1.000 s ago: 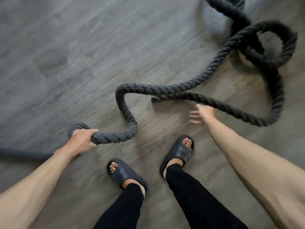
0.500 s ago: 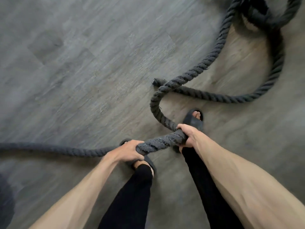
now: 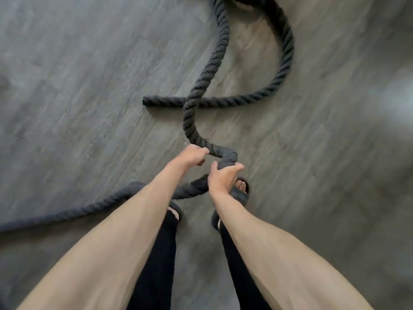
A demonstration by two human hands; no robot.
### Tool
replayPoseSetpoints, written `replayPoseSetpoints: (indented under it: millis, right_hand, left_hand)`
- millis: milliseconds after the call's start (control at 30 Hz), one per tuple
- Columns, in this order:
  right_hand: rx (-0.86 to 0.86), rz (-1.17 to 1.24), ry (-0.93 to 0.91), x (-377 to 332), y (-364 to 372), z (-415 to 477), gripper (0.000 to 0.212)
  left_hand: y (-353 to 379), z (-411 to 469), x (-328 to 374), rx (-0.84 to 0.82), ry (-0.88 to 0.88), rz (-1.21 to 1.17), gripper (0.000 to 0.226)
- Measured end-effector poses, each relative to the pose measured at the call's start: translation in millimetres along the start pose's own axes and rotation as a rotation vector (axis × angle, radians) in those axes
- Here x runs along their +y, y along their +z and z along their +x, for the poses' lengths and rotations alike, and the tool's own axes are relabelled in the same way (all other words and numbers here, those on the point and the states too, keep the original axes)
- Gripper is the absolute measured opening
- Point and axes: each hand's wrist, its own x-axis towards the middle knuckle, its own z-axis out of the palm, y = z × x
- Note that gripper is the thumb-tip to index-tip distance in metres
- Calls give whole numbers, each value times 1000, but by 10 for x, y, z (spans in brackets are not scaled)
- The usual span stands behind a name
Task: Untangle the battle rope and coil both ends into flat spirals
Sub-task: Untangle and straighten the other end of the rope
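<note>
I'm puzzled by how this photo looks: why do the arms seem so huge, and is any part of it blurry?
Head view: the wide-angle lens stretches the forearms near the bottom edge, while the left hand and right hand look small. The floor is smeared at the edges and a pale glare sits at the right; the rope twist stays fairly crisp mid-frame. Light is soft, shadows faint.
</note>
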Motion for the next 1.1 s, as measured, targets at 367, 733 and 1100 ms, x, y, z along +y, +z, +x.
replayPoseSetpoints:
  millis: [367, 733, 1100]
  right_hand:
    - [-231, 73, -224, 669, -917, 401, 30]
    - [-765, 404, 557, 259, -1743, 2089, 73]
    - [109, 101, -200, 501, -1822, 1200, 40]
  left_hand:
    - [993, 99, 575, -142, -71, 414, 56]
    - [1055, -349, 519, -750, -142, 169, 57]
    - [1433, 87, 906, 34, -176, -403, 65]
